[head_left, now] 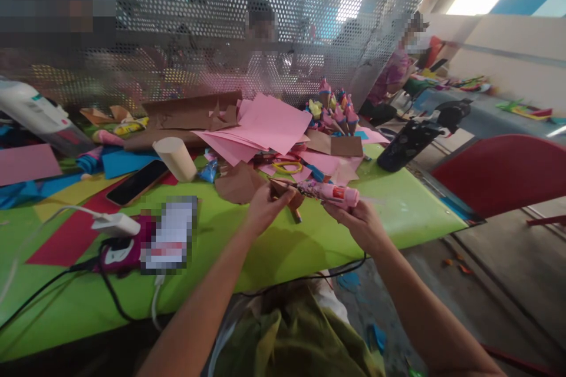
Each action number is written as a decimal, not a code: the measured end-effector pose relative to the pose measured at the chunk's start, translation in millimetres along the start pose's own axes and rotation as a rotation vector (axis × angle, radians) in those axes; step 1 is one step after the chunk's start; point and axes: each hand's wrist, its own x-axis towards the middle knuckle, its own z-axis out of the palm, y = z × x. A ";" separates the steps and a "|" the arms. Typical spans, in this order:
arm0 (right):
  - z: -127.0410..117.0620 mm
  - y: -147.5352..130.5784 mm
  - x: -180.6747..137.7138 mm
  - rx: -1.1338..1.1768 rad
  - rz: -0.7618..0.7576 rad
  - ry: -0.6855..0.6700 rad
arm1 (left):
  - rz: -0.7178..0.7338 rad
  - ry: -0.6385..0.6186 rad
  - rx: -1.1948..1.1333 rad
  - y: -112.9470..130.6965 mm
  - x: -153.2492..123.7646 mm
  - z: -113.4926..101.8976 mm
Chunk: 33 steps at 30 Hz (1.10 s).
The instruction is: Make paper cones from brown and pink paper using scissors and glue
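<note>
My right hand (356, 221) is wrapped round a pink glue gun (331, 193) with a red-and-white label. Its nozzle points left, toward my left hand, and a pale clear stick seems to jut from its back end. In my left hand (267, 206), pinched between thumb and fingers, is a small folded piece of brown paper (283, 188). The nozzle is close to that paper; whether they touch I cannot tell. Behind my left hand lies a rounded brown paper piece (239, 181). A yellow-handled pair of scissors (287, 166) rests partly under paper.
Pink sheets (269, 123) are piled at the back, beside several small pink-topped cones (342, 112). A beige cylinder (175, 159), a dark phone (137, 182) and a charging phone (170, 235) stand or lie left. A black tumbler (407, 141) is right, near a red chair (504, 177).
</note>
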 end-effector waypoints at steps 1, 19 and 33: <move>-0.1 0.7 -0.1 0.005 0.003 0.002 | 0.003 0.000 -0.004 0.3 0.1 -0.2; -5.1 7.6 -2.7 -0.022 0.023 0.036 | 0.026 0.042 -0.124 -3.5 4.0 0.1; -7.6 13.7 -3.1 -0.015 -0.004 0.070 | 0.008 0.076 -0.196 -6.1 5.9 0.1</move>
